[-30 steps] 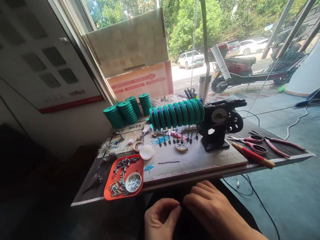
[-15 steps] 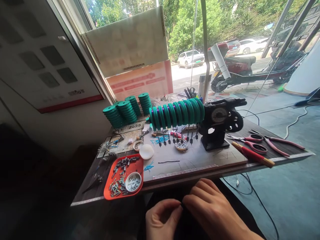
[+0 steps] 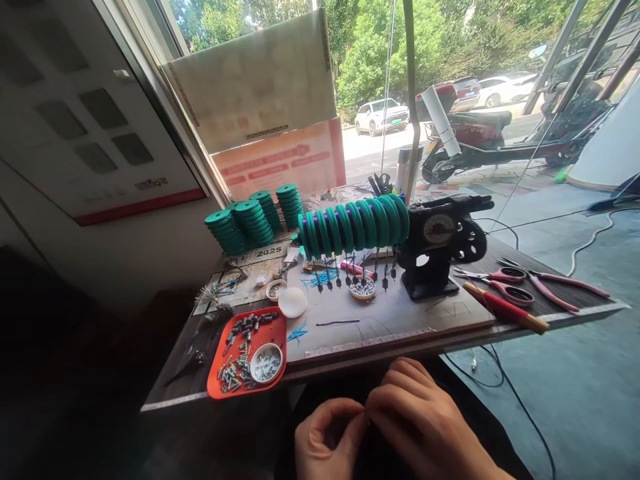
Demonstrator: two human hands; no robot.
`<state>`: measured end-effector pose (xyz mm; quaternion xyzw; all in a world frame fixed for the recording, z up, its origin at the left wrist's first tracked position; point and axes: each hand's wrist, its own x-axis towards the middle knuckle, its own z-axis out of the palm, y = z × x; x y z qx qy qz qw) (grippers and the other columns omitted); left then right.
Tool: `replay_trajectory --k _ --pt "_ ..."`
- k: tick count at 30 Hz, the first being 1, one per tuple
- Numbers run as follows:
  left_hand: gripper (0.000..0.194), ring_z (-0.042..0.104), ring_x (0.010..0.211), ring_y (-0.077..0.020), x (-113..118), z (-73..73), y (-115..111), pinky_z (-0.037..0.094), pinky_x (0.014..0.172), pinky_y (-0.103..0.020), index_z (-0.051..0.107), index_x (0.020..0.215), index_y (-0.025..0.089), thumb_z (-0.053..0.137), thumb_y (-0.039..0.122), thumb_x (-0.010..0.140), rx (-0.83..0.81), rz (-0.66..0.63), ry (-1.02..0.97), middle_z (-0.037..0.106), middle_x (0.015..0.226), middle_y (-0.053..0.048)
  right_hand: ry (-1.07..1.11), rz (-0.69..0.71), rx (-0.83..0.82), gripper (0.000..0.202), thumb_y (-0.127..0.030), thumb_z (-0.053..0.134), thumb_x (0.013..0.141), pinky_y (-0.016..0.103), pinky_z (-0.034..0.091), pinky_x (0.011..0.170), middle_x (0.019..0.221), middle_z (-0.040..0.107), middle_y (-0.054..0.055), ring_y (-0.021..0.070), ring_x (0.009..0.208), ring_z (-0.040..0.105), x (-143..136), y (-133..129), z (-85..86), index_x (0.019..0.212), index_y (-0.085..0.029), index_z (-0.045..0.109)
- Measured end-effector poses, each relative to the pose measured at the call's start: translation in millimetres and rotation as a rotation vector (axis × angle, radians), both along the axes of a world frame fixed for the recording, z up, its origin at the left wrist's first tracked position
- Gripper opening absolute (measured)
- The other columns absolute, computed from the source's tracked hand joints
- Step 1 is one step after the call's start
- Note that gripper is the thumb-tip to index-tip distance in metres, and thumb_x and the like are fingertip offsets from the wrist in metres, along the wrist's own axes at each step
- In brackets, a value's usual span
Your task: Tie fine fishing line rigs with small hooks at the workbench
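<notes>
Below the table's front edge, my left hand (image 3: 330, 437) is closed in a pinch, thumb against forefinger. My right hand (image 3: 420, 413) is closed too, its fingertips meeting those of the left. Whatever lies between the fingertips is too small or hidden to name. Beyond them on the table, a row of green spools (image 3: 355, 227) sits on a black geared machine (image 3: 430, 253), with small dark pieces hanging from threads beneath. An orange tray (image 3: 215, 373) at the left holds metal parts and a white bowl (image 3: 267, 364).
Stacks of green spools (image 3: 253, 221) stand at the back left. Scissors (image 3: 513, 292), pliers (image 3: 555, 288) and a red-wrapped tool (image 3: 505, 310) lie at the right. A small bowl of beads (image 3: 362, 288) and a white round lid (image 3: 293, 303) rest nearer the middle.
My left hand has shifted slightly right, its fingertips now closer against the right hand's. One of the hanging dark pieces has swung a little.
</notes>
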<state>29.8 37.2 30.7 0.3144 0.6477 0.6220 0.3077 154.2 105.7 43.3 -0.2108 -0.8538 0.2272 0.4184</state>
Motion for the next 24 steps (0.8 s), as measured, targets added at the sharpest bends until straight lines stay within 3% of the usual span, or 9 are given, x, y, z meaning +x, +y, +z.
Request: replay_trajectory --k 11,24 --pt "0.012 0.06 0.05 -0.0128 2.6 -2.4 -0.6 0.046 0.051 -0.017 0.071 0.052 0.022 0.079 0.03 0.053 0.011 -0.029 -0.032 0.067 0.05 0.002 -0.04 -0.009 0.044 0.017 -0.01 0.046 0.086 0.027 0.039 0.065 0.061 0.053 -0.001 0.0138 0.06 0.047 0.1 -0.2 6.2 0.074 -0.019 0.054" --pt "0.013 0.057 0.051 -0.0118 0.5 -5.9 -0.6 0.044 0.051 -0.016 0.07 0.053 0.02 0.079 0.03 0.054 0.014 -0.057 -0.058 0.065 0.051 0.002 -0.029 0.005 0.03 0.017 -0.007 0.045 0.085 0.028 0.037 0.066 0.062 0.051 -0.001 0.0139 0.06 0.043 0.4 -1.3 2.0 0.073 -0.018 0.052"
